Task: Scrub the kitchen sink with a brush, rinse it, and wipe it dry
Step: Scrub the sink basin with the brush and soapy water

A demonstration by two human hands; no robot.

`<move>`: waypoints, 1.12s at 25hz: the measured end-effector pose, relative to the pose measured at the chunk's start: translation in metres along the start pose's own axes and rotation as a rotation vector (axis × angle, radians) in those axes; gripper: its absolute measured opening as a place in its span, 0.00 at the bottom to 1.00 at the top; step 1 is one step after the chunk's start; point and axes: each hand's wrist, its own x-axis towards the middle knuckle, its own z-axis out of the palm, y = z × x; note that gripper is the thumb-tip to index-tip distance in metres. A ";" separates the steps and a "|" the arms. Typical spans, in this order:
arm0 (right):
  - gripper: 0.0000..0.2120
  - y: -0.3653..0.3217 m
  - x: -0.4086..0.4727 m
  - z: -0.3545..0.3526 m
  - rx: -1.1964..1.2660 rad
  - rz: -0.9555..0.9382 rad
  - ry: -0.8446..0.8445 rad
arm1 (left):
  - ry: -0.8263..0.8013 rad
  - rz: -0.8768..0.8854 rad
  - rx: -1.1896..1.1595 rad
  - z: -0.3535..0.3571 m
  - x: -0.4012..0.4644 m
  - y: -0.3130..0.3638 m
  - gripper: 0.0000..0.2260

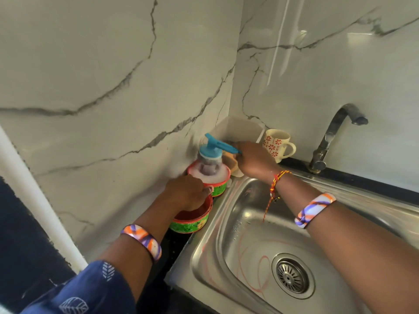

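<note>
The brush point(209, 155), blue-handled, stands head down in a foamy red-and-green tub point(212, 180) that sits on the counter point(179, 242) in the corner, just left of the sink point(260, 234). Its handle sticks out to the right, and the right hand point(251, 159) has its grip curled round the end of that handle. The left hand point(188, 193) reaches down to a second, matching tub point(192, 219) nearer the person, fingers curled over its rim; how much it actually clasps I cannot tell for certain from here, though it looks like a hold on the edge.

The steel sink lies to the right of both tubs, with thin reddish scribbled lines across its bowl and water drops on its near wall. The drain strainer point(292, 275) sits low in the bowl. A dark tap point(333, 134) rises from the back edge, spout turned to the right. A cream mug point(277, 143) with red flowers stands behind the right hand, beside a white container point(240, 128) in the corner. Marble-veined wall panels point(102, 75) back everything. Both wrists wear orange-and-purple bangles point(142, 241).
</note>
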 end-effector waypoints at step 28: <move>0.12 0.185 -0.117 0.094 0.680 0.850 -0.354 | 0.046 -0.074 0.029 0.045 -0.015 0.101 0.16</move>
